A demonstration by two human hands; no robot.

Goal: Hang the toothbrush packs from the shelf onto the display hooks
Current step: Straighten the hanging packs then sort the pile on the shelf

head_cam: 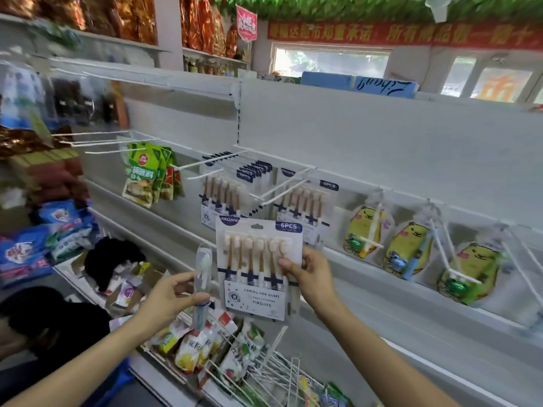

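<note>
White shop shelving with a pegboard back panel (382, 136) fills my view, red banner (405, 33) with Chinese text up at 1 o'clock, snack bags on the top shelf at 11

My right hand (308, 274) pinches a 6-pack toothbrush card (258, 265) by its right edge, thumb on the front, fingers behind. Card is upright, face to me, "VIKOJIFE" and "6PCS" printed on top, held in the air at frame centre, below the hooks and not on any of them

My left hand (173, 298) grips a single toothbrush in a clear case (202, 277), thumb and fingers closed round its lower half, case upright, just beside the card at its 9 o'clock

Hanging rows: a stack of the same 6-packs (226, 186) sits on a hook at 12 o'clock from the held card; one more pack (308, 201) hangs at the back of the double white hook (282, 189) at 1 o'clock, most of that hook's length bare

Green seasoning pouches (144, 177) hang at 10 o'clock. Yellow cartoon kids' toothbrush sets (408, 251) in clear bags hang in a row at 3 o'clock

Lower shelf at 6 o'clock: loose white wire hooks (264, 368) in a pile, starch packets (188, 348) beside them. Blue packs (44, 245) stacked at 9 o'clock. Dark-clothed person (44, 321) at 8 o'clock, partly cut off
</note>
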